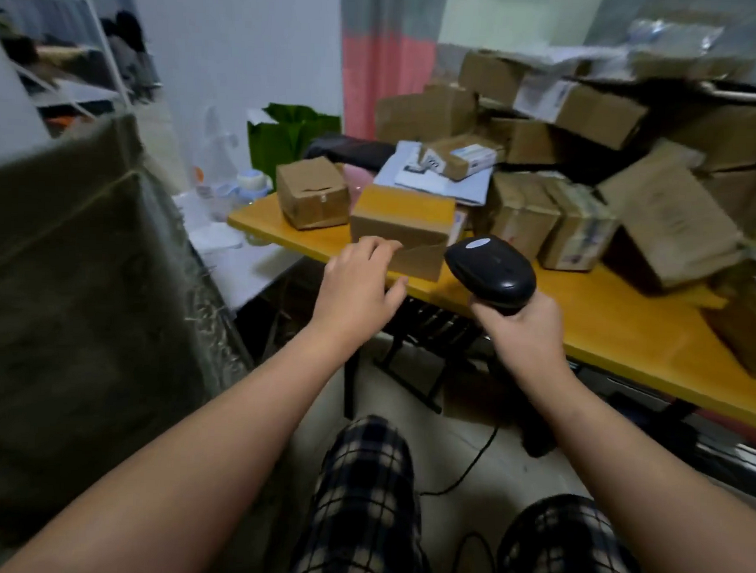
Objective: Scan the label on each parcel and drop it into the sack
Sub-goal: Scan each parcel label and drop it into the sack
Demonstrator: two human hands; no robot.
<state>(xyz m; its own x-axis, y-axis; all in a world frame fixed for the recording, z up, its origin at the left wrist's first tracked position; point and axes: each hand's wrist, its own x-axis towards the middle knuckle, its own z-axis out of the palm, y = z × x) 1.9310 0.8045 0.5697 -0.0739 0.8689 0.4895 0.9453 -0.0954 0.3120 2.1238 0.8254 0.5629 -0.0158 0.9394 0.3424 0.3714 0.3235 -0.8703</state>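
- At the near edge of the yellow surface (pixel 614 329) sat the front parcel (pixel 406 221), a plain brown cardboard box with a sloping flap line across its near face and a strip of white label showing at its right end.
- Against that near face reached the left hand (pixel 359 285), fingers loosely spread and holding nothing; whether the fingertips touched the cardboard I could not tell.
- Just right of the front parcel, the right hand (pixel 524 330) gripped the handle of a black scanner (pixel 490 271), its rounded head raised beside the box's right end.
- Left of and behind the front parcel stood a smaller brown box (pixel 313 192) with a dented top.
- Right of the front parcel stood two taped boxes (pixel 579 227) with pale labels, and behind them rose a loose pile of cardboard parcels (pixel 609 123), several tilted.
- Directly behind the front parcel lay white mailers (pixel 440 177) with a small labelled box on top.
- Well to the left of the front parcel, off the surface, hung the dull olive sack (pixel 81 276), blurred.
- Below the front parcel, a black cable (pixel 468 465) ran across the floor between checked trouser legs (pixel 360 500).
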